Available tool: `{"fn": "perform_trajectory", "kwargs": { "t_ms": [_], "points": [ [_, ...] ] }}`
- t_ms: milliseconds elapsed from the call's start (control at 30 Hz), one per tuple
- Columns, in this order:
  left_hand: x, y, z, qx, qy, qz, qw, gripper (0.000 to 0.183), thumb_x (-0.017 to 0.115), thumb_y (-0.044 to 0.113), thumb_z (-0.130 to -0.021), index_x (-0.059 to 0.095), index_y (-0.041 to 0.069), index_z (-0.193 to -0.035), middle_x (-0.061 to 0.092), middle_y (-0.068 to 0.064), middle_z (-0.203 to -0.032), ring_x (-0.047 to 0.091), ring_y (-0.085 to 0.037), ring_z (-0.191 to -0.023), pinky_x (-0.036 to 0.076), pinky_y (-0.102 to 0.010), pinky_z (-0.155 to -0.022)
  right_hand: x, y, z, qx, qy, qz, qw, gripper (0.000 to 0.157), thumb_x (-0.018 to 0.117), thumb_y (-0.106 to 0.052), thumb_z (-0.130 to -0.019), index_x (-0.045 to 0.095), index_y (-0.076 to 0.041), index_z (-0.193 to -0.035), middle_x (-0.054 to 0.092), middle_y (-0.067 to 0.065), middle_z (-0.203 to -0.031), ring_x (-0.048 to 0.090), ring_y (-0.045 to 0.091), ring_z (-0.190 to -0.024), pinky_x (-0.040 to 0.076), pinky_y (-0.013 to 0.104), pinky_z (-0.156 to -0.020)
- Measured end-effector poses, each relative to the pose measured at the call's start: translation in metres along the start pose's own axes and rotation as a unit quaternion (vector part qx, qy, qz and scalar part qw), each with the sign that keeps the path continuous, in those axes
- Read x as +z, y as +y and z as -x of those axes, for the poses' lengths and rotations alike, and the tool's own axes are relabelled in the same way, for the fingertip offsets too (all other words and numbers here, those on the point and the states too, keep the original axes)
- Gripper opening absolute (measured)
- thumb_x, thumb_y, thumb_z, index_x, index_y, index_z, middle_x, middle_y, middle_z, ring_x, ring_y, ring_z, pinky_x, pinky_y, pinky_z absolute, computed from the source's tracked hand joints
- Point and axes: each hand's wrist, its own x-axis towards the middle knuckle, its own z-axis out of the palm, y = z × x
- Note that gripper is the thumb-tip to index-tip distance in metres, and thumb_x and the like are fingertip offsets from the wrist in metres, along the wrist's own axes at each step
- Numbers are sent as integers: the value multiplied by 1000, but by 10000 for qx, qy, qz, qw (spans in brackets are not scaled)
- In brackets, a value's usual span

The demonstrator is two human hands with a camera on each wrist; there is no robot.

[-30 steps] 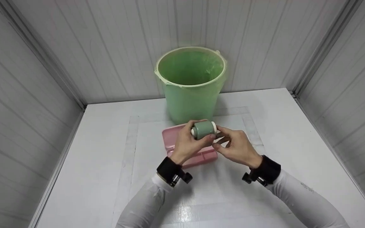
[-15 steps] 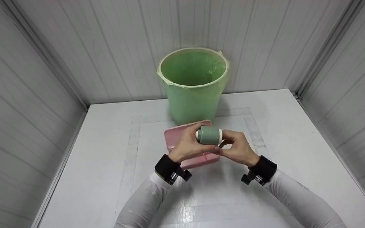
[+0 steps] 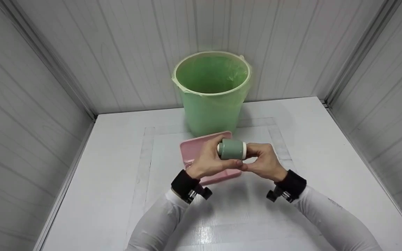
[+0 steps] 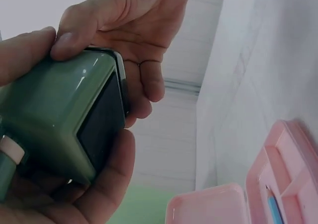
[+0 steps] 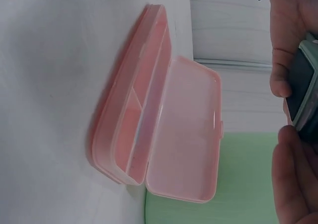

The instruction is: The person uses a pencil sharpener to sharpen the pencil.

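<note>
A green pencil sharpener (image 3: 232, 149) with white ends is held up over the pink pencil case (image 3: 191, 150). My left hand (image 3: 206, 162) grips its body, thumb along the near side. At its right end, my right hand (image 3: 266, 163) pinches it between thumb and fingers. A dark panel (image 4: 103, 122) shows on one face of the sharpener in the left wrist view, and a small arm with a pale ring (image 4: 11, 149) sticks out from another. The pencil case lies with its lid (image 5: 186, 129) raised. A blue pencil (image 4: 274, 209) lies in one compartment.
A green bucket (image 3: 211, 113) with a liner stands right behind the pencil case, against the back wall (image 3: 134, 52). The white table (image 3: 110, 181) is enclosed by panel walls at left, right and back. Pale tape strips mark a rectangle on it.
The sharpener has turned from tilted to nearly level and shifted slightly right and nearer. My right fingers, more spread before, have closed on its end. Over the last half second little moved.
</note>
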Motion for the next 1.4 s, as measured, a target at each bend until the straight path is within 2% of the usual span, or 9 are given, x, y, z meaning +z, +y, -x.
{"fn": "perform_trajectory", "kwargs": {
  "t_ms": [333, 433, 600, 700, 933, 1133, 1233, 1300, 1400],
  "points": [
    [-1, -1, -1, -2, -182, 507, 9985, 64, 100, 28, -81, 72, 11, -135, 75, -4, -102, 69, -13, -90, 58, -30, -79, -12, 1, -4, 272, -416, -193, 9986, 30, 91, 6, -84, 87, -3, -112, 86, -3, -99, 82, 9, -84, 68, 30, -76],
    [-3, -2, 1, -20, -223, 585, 9980, 68, 99, 26, -81, 70, 10, -140, 76, -6, -105, 70, -14, -91, 59, -30, -81, -16, 0, -3, 338, -494, -204, 9980, 36, 92, 5, -84, 86, -1, -118, 87, 0, -101, 83, 10, -85, 69, 30, -77],
    [-8, -5, 2, -7, -49, 606, 9982, 75, 99, 22, -81, 67, 8, -147, 78, -11, -110, 71, -16, -94, 60, -31, -82, -21, 2, -1, 353, -477, -178, 9981, 45, 92, 10, -81, 82, 5, -124, 86, 16, -104, 84, 12, -89, 69, 29, -81],
    [-9, -7, 4, 2, 53, 517, 9987, 68, 99, 22, -81, 70, 8, -140, 77, -13, -110, 70, -16, -94, 60, -31, -81, -23, 3, 0, 424, -459, -174, 9979, 43, 92, 11, -80, 82, 7, -122, 85, 24, -105, 85, 14, -91, 68, 27, -83],
    [-13, -12, 5, 78, 521, 221, 9984, 73, 100, 22, -81, 69, 10, -146, 77, -16, -123, 70, -19, -104, 61, -34, -88, -32, 5, 2, 589, -164, -140, 9980, 45, 92, 14, -78, 79, 13, -121, 85, 18, -105, 86, 16, -91, 68, 26, -82],
    [-16, -18, 4, 23, 821, 51, 9966, 66, 100, 23, -81, 71, 7, -137, 78, -16, -122, 71, -21, -104, 62, -37, -88, -42, 6, 1, 716, 65, 16, 9974, 53, 92, 18, -75, 76, 16, -125, 79, 34, -106, 83, 10, -88, 68, 27, -79],
    [-14, -21, 5, -122, 810, 59, 9966, 70, 100, 25, -81, 69, 7, -141, 77, -17, -121, 72, -21, -104, 63, -38, -88, -48, 6, -1, 878, 172, -35, 9960, 56, 91, 19, -75, 74, 18, -128, 77, 40, -110, 83, 8, -89, 68, 26, -79],
    [-11, -23, 5, -223, 738, 66, 9970, 73, 100, 25, -80, 68, 7, -143, 76, -17, -122, 72, -21, -104, 64, -38, -88, -54, 5, -5, 983, 268, -23, 9948, 57, 91, 20, -75, 73, 18, -130, 77, 38, -113, 83, 7, -89, 67, 25, -79],
    [-6, -25, 4, -334, 579, -149, 9976, 72, 100, 28, -81, 67, 8, -142, 77, -15, -123, 74, -22, -105, 65, -39, -89, -64, 2, -14, 1085, 449, -36, 9931, 59, 90, 22, -75, 71, 19, -132, 83, 19, -116, 84, 10, -89, 67, 25, -78]
  ]
}}
